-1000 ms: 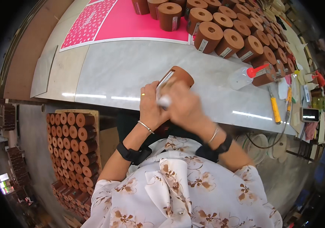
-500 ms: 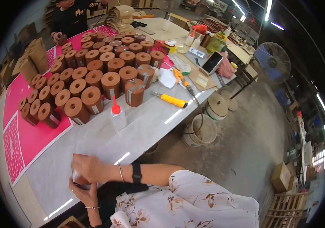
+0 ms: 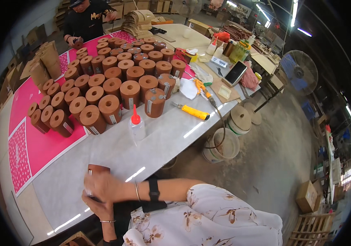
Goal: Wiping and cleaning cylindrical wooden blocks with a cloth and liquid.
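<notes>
At the table's front edge, my left hand [image 3: 100, 208] is closed round the lower part of a reddish-brown cylinder [image 3: 99, 167]. Only the cylinder's upper end shows clearly. My right hand [image 3: 103, 185], smeared by motion, is curled over its side, and a small whitish patch shows by the fingers. What the right fingers hold against it is hidden. Farther off stand rows of similar brown cylinders [image 3: 112, 85] with centre holes, some with grey patches. A clear squeeze bottle [image 3: 138, 130] with a red nozzle stands between them and my hands.
A yellow utility knife [image 3: 194, 112] and an orange-handled corded tool [image 3: 203, 88] lie on the right of the table [image 3: 60, 172]. Beyond are a phone [image 3: 235, 73] and bottles. White buckets [image 3: 224, 146] stand on the floor. A co-worker [image 3: 86, 20] handles a cylinder across the table.
The view has shifted slightly, so the table's things appear lower and to the right. My hands stay together at the cylinder, the right one still blurred. More of the co-worker shows.
</notes>
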A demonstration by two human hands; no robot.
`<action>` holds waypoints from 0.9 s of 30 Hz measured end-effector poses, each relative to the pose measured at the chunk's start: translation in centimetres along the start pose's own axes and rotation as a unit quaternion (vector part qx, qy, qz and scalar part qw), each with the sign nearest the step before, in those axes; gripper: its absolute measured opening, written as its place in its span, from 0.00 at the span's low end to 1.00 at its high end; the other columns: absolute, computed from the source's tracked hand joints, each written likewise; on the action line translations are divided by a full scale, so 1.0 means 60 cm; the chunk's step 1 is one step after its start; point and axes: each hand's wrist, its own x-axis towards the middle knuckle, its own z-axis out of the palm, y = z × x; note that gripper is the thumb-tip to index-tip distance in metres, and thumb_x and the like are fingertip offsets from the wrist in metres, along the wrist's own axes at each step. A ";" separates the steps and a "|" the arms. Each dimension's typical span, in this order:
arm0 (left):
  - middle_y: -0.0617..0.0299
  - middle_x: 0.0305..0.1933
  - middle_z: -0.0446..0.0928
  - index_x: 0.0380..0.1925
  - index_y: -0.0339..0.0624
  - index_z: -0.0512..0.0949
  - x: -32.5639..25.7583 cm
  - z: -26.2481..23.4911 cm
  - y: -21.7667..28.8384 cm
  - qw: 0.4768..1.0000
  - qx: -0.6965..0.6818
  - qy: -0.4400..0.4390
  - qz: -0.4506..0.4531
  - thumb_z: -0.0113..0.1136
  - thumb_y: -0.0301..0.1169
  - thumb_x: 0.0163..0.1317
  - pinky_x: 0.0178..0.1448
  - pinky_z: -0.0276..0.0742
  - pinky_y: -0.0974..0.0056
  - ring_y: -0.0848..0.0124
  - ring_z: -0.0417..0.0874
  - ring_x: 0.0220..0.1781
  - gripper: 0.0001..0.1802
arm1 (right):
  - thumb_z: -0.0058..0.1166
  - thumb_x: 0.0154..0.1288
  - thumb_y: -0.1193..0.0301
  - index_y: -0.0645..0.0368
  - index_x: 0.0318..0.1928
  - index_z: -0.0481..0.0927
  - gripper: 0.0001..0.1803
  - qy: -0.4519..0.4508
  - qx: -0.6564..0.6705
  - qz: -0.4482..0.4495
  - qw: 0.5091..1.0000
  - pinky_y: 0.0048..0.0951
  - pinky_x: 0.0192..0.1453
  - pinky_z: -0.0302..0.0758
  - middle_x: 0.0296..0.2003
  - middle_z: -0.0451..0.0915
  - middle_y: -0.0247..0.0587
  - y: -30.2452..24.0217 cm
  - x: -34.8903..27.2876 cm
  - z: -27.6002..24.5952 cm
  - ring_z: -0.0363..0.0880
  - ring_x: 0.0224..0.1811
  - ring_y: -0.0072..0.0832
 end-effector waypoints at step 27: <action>0.48 0.48 0.72 0.55 0.34 0.67 0.045 -0.014 0.041 0.989 0.044 0.046 0.136 0.75 0.44 0.37 0.56 0.65 0.50 0.50 0.72 0.49 0.45 | 0.59 0.52 0.71 0.57 0.36 0.76 0.10 0.005 -0.021 0.022 1.000 0.36 0.27 0.75 0.30 0.72 0.43 0.010 0.021 0.004 0.77 0.27 0.37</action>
